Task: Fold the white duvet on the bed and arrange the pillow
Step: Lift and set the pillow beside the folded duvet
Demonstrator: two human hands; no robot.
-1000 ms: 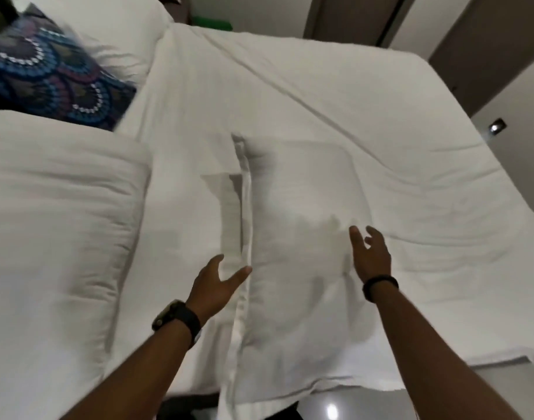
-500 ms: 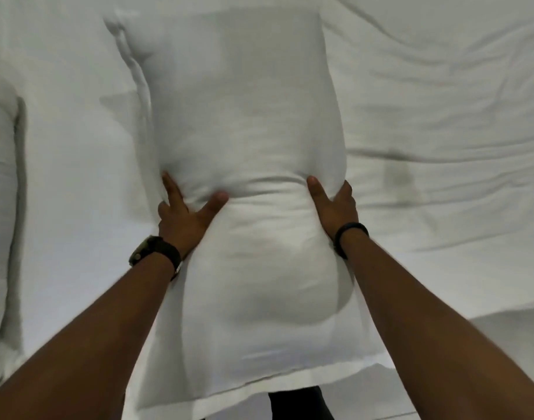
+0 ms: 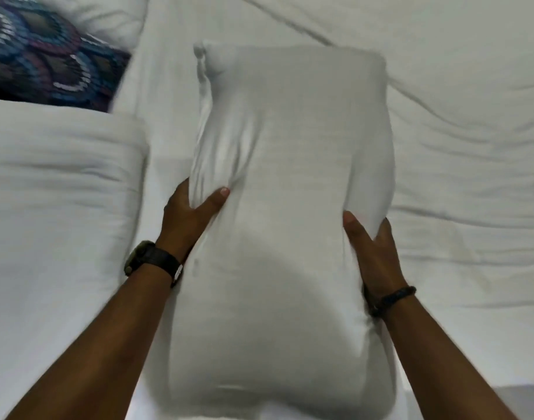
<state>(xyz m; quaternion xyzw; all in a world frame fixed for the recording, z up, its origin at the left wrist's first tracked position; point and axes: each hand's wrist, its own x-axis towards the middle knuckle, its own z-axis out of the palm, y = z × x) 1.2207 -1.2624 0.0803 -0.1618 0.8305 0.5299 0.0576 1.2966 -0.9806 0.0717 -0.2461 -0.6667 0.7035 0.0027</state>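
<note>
A long white pillow (image 3: pixel 287 165) is held lengthwise in front of me, lifted off the bed. My left hand (image 3: pixel 190 216) grips its left edge, thumb pressed into the top. On the opposite edge my right hand (image 3: pixel 373 253) squeezes the pillow in the same way. The folded white duvet (image 3: pixel 56 207) lies as a thick stack at the left. Whether the pillow's near end touches the bed cannot be seen.
A blue and purple patterned cushion (image 3: pixel 44 59) sits at the top left, with another white pillow (image 3: pixel 108 16) behind it. The wrinkled white sheet (image 3: pixel 459 140) covers the bed to the right.
Both hands went from hovering open over the lying pillow to gripping its sides. The pillow is now raised, and the view has swung back to show the duvet and the cushion.
</note>
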